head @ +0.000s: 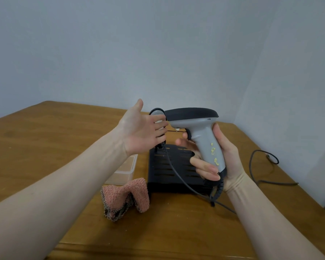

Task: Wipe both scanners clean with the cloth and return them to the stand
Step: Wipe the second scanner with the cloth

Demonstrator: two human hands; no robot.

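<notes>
Crumpled pink cloth (125, 197) lies on table (45, 139) at 6 o'clock of black stand (174, 166). Right hand (217, 156) grips grey scanner (199, 132) by handle, yellow specks on grip, above stand. Left hand (142, 131) at 9 o'clock, palm up, fingers straight and together, partly hiding 2nd scanner (157, 114). Clear box (123, 171) partly hidden by left forearm.

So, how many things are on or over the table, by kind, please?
Scanners: 2, one in the right hand at, one behind the left hand at
Cloths: 1
Stands: 1
Clear plastic boxes: 1
Total: 5
</notes>
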